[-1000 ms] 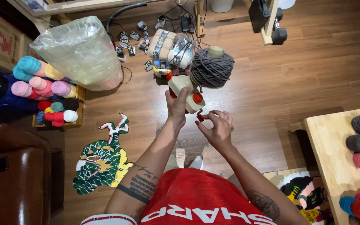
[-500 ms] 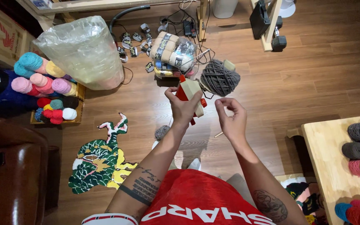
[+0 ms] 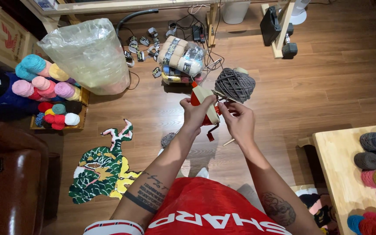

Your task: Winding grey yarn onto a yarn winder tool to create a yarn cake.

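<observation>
A: The left hand grips a red and cream yarn winder at frame centre; the right hand pinches at its grey yarn ball.

B: Held in mid-air, I'd say it could tilt, and loose wraps could slip off and tangle.

A crumpled clear plastic bag is sitting on the wooden floor at about ten o'clock, with a heap of coloured yarn balls lying just beside it toward nine. A green and yellow dragon-shaped rug is lying at seven o'clock beside a brown leather armchair, while wrapped yarn skeins and a tangle of cables are lying at twelve. A pale wooden desk is carrying more yarn balls at four o'clock.
</observation>
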